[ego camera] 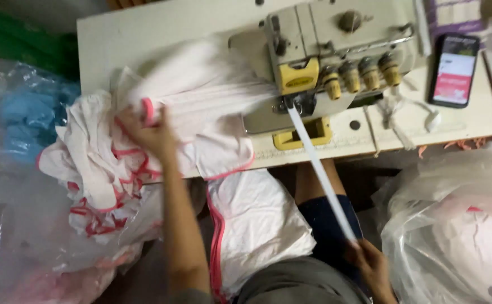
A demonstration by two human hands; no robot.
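Because motion blurred the white fabric piece on the bench, its outline was hard to make out, though the left hand was closed on its pink-edged corner beside the heap of sewn white pieces. Low at the frame edge, the right hand pinched a white tape running taut from the overlock sewing machine. Clear plastic bags of pale cloth stood either side, and a phone with a pink and white screen lay right.
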